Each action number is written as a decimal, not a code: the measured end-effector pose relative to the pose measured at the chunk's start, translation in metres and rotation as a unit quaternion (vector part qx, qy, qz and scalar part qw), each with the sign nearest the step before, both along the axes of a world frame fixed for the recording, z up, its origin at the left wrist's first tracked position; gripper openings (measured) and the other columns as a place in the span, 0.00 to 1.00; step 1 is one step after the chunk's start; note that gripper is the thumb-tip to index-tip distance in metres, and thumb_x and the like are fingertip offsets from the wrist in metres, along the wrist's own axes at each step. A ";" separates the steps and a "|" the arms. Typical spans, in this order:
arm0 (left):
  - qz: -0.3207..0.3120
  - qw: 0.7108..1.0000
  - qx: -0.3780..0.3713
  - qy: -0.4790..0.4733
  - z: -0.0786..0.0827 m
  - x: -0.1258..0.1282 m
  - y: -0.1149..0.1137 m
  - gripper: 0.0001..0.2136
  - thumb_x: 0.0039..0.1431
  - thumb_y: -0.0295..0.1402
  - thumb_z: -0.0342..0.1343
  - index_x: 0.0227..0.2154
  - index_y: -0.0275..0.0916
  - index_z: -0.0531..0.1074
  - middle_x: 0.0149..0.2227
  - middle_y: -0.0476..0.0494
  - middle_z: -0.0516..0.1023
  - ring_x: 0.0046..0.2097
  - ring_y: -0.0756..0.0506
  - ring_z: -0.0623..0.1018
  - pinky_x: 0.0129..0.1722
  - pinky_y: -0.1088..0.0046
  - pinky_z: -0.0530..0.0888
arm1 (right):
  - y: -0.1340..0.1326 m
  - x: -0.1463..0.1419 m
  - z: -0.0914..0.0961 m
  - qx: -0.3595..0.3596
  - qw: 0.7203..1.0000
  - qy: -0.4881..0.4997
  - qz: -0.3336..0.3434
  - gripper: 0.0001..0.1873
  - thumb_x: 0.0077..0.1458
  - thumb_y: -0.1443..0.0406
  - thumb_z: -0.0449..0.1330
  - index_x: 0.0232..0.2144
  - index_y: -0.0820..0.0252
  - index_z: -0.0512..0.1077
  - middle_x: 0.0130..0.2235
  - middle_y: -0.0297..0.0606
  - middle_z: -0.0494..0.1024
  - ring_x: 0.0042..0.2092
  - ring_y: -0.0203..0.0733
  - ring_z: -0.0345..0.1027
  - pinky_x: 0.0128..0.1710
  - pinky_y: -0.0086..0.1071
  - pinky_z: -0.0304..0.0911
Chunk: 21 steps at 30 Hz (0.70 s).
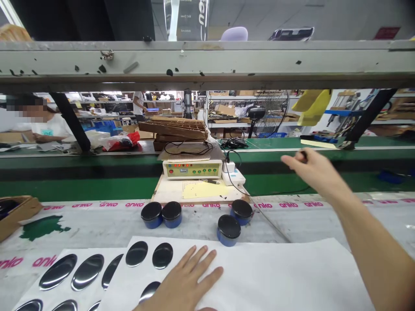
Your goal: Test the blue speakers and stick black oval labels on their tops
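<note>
My left hand (189, 278) lies flat with fingers spread on a white sheet (279, 276). Just left of it, glossy black discs (162, 255) stick up from the sheet's surface, one partly covered by the hand. A second white sheet (87, 252) with larger black ovals (87, 272) lies partly underneath at the left. My right hand (313, 168) is raised over the green belt, thumb and fingers pinched together. Something small and dark shows at its fingertips; its kind is unclear. Beyond the sheet stand blue round containers with black tops (228, 230), in two pairs.
A control box with red digits (193, 169) sits on a board behind the containers, with a power strip (233, 176) and cables beside it. A cardboard box (19, 216) stands at the left. A shelf beam (207, 65) crosses overhead. Other people are farther back.
</note>
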State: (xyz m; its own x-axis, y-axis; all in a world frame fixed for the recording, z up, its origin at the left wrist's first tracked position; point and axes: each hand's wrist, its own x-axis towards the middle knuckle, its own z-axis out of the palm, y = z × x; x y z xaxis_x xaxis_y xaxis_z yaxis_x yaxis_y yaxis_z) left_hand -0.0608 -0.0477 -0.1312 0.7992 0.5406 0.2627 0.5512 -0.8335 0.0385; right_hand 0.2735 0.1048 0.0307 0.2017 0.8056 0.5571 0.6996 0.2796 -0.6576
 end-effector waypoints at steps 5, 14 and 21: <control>0.094 0.981 -0.055 -0.162 0.041 0.014 0.038 0.14 0.64 0.40 0.49 0.48 0.41 0.70 0.49 0.41 0.77 0.51 0.40 0.75 0.52 0.61 0.73 | 0.063 -0.042 -0.024 -0.111 0.982 -0.142 0.056 0.12 0.61 0.60 0.57 0.41 0.63 0.71 0.42 0.38 0.74 0.40 0.38 0.70 0.40 0.37 0.69; 0.231 0.934 -0.029 -0.270 0.107 0.098 0.224 0.15 0.65 0.36 0.50 0.51 0.36 0.67 0.50 0.42 0.71 0.49 0.41 0.74 0.47 0.58 0.73 | 0.145 -0.087 -0.034 -0.131 0.947 -0.266 0.126 0.16 0.61 0.60 0.57 0.49 0.61 0.68 0.49 0.41 0.71 0.45 0.42 0.69 0.44 0.41 0.68; 0.246 0.936 -0.118 -0.220 0.110 0.134 0.281 0.16 0.62 0.36 0.55 0.51 0.36 0.66 0.50 0.40 0.71 0.47 0.42 0.75 0.46 0.58 0.74 | 0.154 -0.072 -0.053 -0.075 0.954 -0.257 0.136 0.16 0.61 0.60 0.57 0.49 0.62 0.68 0.48 0.41 0.72 0.45 0.42 0.70 0.43 0.41 0.68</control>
State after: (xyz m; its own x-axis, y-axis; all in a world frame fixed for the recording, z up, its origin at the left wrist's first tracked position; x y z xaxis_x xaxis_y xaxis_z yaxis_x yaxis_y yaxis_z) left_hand 0.0728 0.2329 -0.0216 0.2798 0.8999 0.3346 0.7543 -0.4216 0.5032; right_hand 0.2010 0.2590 -0.0222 -0.2948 0.8679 0.3998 0.8553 0.4262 -0.2946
